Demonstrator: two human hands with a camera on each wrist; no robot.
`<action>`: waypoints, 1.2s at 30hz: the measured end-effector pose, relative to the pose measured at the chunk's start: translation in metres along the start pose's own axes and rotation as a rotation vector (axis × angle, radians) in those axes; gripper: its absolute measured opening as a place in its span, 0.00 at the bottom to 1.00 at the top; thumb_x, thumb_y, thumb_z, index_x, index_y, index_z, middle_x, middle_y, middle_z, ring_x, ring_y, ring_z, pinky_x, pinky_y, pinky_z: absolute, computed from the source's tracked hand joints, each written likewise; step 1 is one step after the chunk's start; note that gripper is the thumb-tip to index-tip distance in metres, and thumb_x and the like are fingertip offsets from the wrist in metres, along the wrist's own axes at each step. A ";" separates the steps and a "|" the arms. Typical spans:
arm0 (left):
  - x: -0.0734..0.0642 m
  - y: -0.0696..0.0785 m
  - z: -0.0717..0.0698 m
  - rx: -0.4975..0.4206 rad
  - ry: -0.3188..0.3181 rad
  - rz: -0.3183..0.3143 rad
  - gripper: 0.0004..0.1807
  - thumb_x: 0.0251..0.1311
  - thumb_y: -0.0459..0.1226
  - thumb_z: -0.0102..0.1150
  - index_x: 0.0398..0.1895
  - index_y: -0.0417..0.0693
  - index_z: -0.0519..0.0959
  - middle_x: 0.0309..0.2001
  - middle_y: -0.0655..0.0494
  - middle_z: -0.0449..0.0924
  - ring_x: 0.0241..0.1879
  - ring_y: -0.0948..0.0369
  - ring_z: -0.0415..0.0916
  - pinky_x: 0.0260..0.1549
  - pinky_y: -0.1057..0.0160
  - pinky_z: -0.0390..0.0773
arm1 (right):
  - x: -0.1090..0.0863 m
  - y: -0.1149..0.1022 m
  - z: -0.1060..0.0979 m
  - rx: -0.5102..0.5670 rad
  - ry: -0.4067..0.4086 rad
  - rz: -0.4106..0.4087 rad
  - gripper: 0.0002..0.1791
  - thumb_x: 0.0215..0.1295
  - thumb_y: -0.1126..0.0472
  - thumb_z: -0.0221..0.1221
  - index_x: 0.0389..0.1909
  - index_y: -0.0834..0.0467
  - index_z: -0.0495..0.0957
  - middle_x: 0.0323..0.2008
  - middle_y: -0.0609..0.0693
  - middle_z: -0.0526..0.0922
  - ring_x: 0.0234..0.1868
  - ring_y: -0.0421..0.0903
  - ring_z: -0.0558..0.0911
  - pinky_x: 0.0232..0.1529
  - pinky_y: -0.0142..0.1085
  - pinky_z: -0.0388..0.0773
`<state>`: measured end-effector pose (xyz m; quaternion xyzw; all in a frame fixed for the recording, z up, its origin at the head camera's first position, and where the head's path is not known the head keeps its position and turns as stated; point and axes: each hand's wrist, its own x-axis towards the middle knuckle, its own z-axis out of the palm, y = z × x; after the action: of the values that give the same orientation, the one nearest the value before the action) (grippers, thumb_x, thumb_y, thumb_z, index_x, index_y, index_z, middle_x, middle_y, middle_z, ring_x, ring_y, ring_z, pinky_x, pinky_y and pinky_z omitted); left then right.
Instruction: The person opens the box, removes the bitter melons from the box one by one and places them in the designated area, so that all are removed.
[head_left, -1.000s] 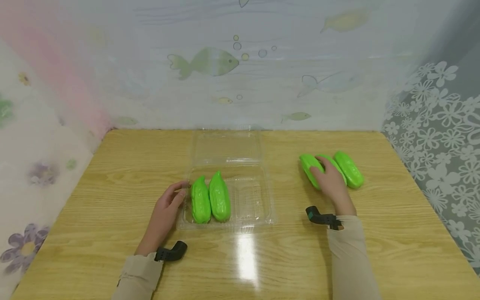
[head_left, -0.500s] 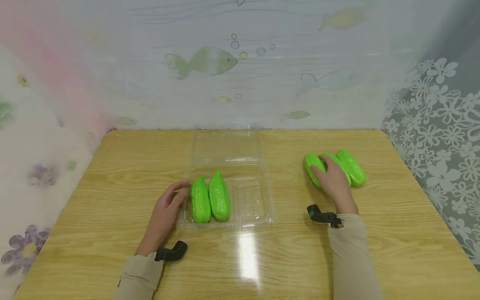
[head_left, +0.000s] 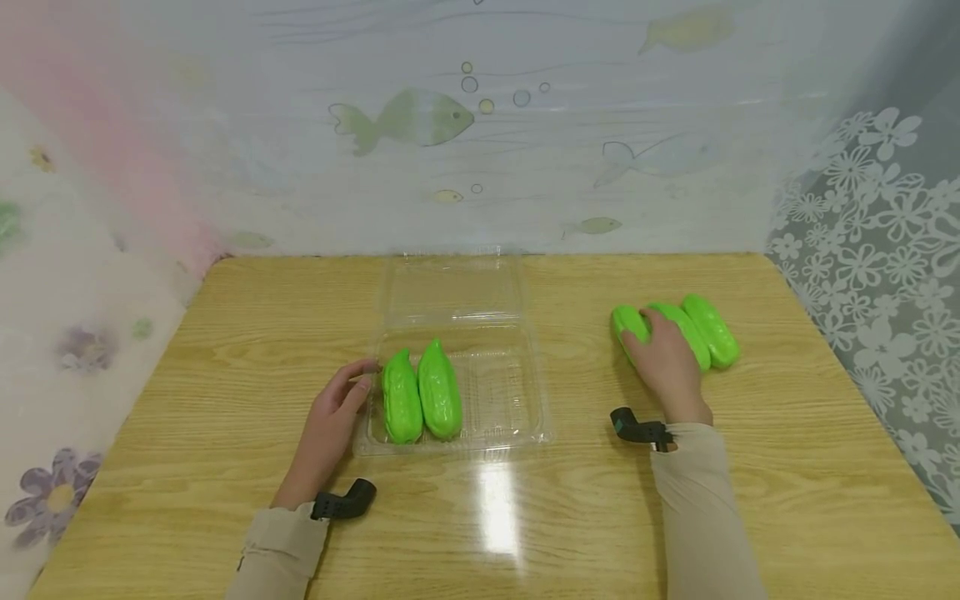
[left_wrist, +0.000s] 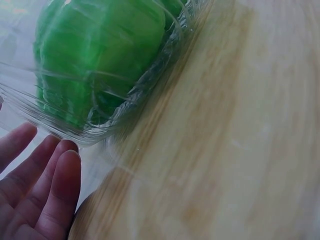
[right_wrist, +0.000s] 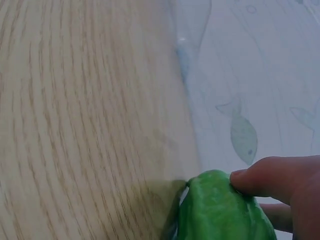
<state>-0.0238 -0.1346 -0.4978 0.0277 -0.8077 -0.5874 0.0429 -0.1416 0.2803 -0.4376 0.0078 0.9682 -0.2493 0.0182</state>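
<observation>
In the head view my right hand (head_left: 669, 364) pinches the leftmost of three bright green, ridged bitter melons (head_left: 627, 320) on the right of the table. Its thumb and a finger straddle that melon (right_wrist: 220, 210) in the right wrist view. The middle melon (head_left: 678, 321) is partly covered by the hand, and the third melon (head_left: 711, 331) lies against its right side. My left hand (head_left: 333, 412) has its relaxed fingertips at the left wall of a clear plastic clamshell container (head_left: 495, 400). Inside its left half lie two more bitter melons (head_left: 402, 400), side by side.
The container's lid (head_left: 456, 292) is folded back toward the fish-patterned wall (head_left: 555, 167) behind the wooden table (head_left: 570, 517). Black wrist cameras (head_left: 345, 500) stick out beside both cuffs. A flower-patterned panel (head_left: 877, 275) borders the table's right side.
My right hand has shifted a little to the right, and the three bitter melons have slid right and slightly back with it. The left hand and the container stay in place.
</observation>
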 end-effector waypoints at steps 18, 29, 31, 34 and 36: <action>-0.013 0.003 0.005 0.000 0.017 -0.015 0.21 0.64 0.53 0.40 0.57 0.60 0.67 0.55 0.66 0.67 0.50 0.65 0.68 0.44 0.65 0.71 | -0.008 0.000 0.001 -0.093 0.135 0.001 0.32 0.59 0.51 0.55 0.61 0.63 0.60 0.54 0.69 0.60 0.50 0.67 0.58 0.44 0.58 0.57; -0.020 0.004 0.007 -0.009 0.022 -0.014 0.21 0.64 0.52 0.40 0.57 0.58 0.67 0.55 0.66 0.67 0.49 0.64 0.68 0.43 0.65 0.71 | -0.011 0.003 -0.002 -0.077 0.155 -0.002 0.31 0.60 0.53 0.53 0.60 0.64 0.61 0.54 0.69 0.59 0.50 0.66 0.57 0.45 0.58 0.55; -0.021 0.005 0.008 -0.008 0.028 -0.015 0.21 0.65 0.52 0.40 0.57 0.58 0.67 0.55 0.66 0.67 0.49 0.64 0.68 0.43 0.66 0.71 | -0.011 0.003 -0.003 -0.073 0.166 -0.005 0.30 0.60 0.53 0.52 0.60 0.64 0.62 0.54 0.69 0.59 0.50 0.66 0.57 0.45 0.58 0.55; -0.024 0.007 0.009 -0.006 0.034 -0.015 0.20 0.65 0.51 0.41 0.57 0.58 0.67 0.54 0.66 0.68 0.49 0.64 0.68 0.43 0.65 0.71 | -0.012 0.003 -0.004 -0.065 0.171 -0.007 0.29 0.59 0.53 0.52 0.59 0.63 0.63 0.54 0.69 0.59 0.51 0.66 0.57 0.45 0.58 0.55; -0.025 0.008 0.009 -0.001 0.036 -0.014 0.20 0.65 0.51 0.40 0.57 0.58 0.67 0.54 0.66 0.68 0.49 0.64 0.68 0.43 0.65 0.71 | -0.012 0.003 -0.005 -0.068 0.165 -0.007 0.29 0.60 0.52 0.52 0.59 0.63 0.64 0.54 0.70 0.59 0.51 0.66 0.57 0.45 0.58 0.55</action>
<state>0.0004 -0.1207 -0.4938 0.0441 -0.8062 -0.5875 0.0533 -0.1294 0.2851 -0.4345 0.0242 0.9744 -0.2148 -0.0623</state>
